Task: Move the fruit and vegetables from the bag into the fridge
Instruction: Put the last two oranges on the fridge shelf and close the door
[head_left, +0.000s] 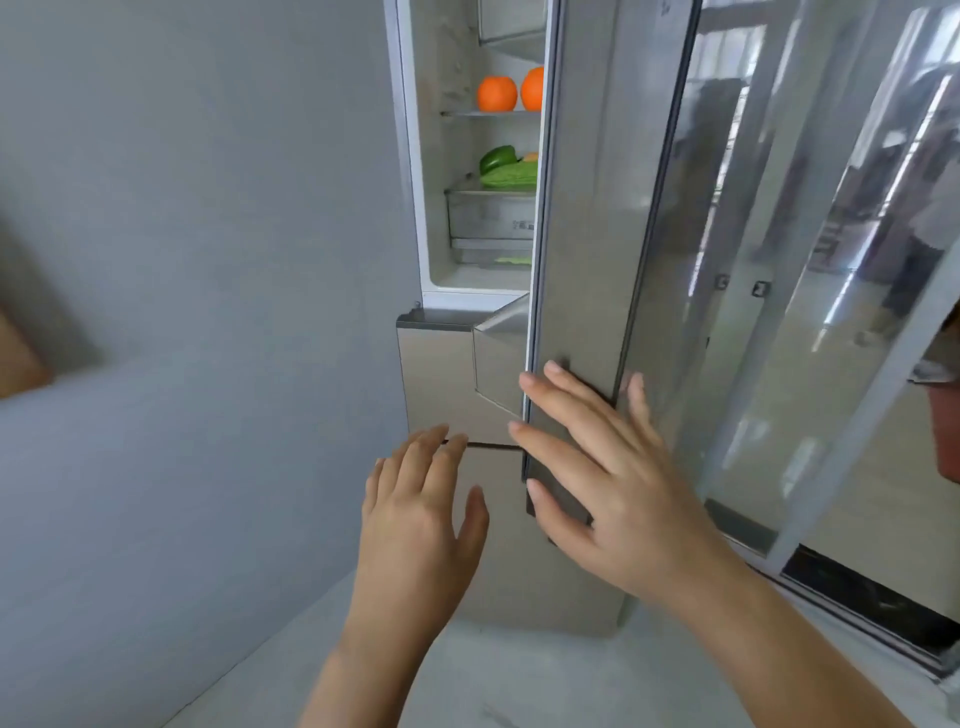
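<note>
The fridge door (587, 208) stands partly ajar, leaving a narrow gap into the fridge. Inside, two oranges (497, 93) sit on an upper shelf. A green pepper (497, 157) and a pale green ridged gourd (511, 176) lie on the shelf below, above a clear drawer (491, 218). My right hand (597, 478) lies flat, fingers spread, against the lower edge of the door. My left hand (421, 514) hovers open in front of the lower fridge panel (436, 379), holding nothing. The bag is out of view.
A grey wall (208, 260) runs close along the left of the fridge. To the right is a glass sliding door (810, 260) with a dark floor track (872, 603). Pale floor lies below my arms.
</note>
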